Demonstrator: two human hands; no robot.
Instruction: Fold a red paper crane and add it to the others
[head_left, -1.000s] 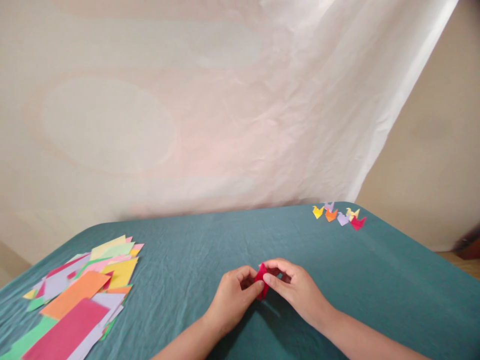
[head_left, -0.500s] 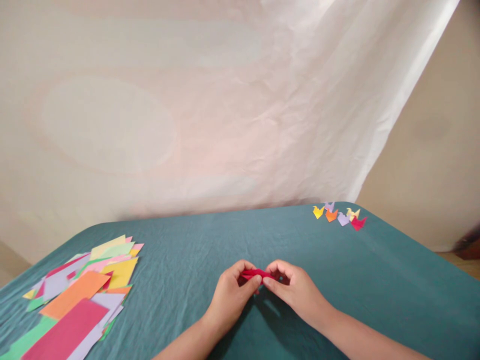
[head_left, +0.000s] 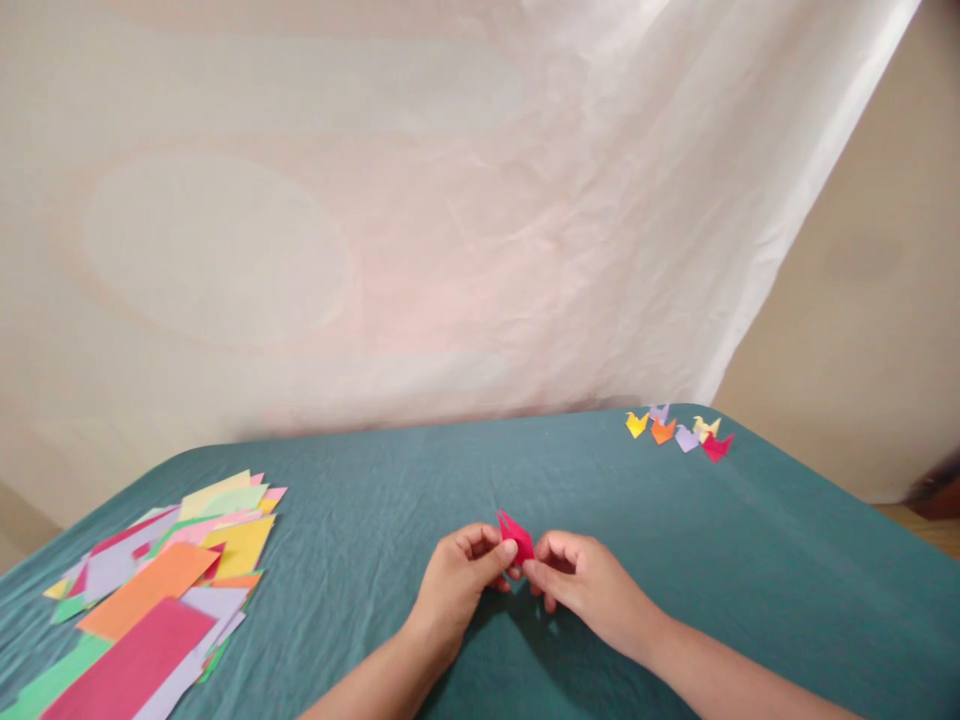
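A small folded red paper (head_left: 517, 536) with pointed tips at its upper left is held just above the table, near the front middle. My left hand (head_left: 466, 575) pinches it, thumb flat on its near face and fingers behind. The thumb and forefinger of my right hand (head_left: 581, 580) close on its lower right corner. My fingers hide the lower part of the paper.
Loose sheets of coloured paper (head_left: 150, 590) lie in an overlapping pile at the left. Several small folded paper birds (head_left: 663, 431) stand at the far right of the green-covered table (head_left: 375, 500). A pale cloth (head_left: 450, 200) hangs behind.
The folded red paper has turned from lying edge-on and level to standing with its points up. My left thumb has moved onto its face; my right fingers have shifted to its lower corner.
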